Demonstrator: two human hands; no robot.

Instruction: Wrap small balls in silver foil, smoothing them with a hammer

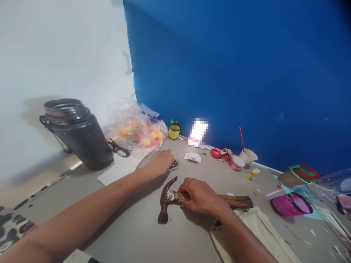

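Note:
My right hand (201,197) is wrapped round the wooden handle of a claw hammer (163,202), close below its rusty head. The hammer lies sideways just above or on the table, its claw pointing away from me. Farther forward, my left hand (161,161) reaches down over a small white box (175,167) with small dark metal pieces in it. The left fingers are curled down at the box, and what they pinch is hidden. A cream cloth (259,233) lies under the handle's end and my right forearm.
A dark open flask (79,135), glasses (120,149) and a plastic bag of colourful items (139,133) are on the left. At the back are a yellow cup (174,131) and a small white carton (192,157). Rightward stand a paper cup (249,156) and a magenta cup (290,204).

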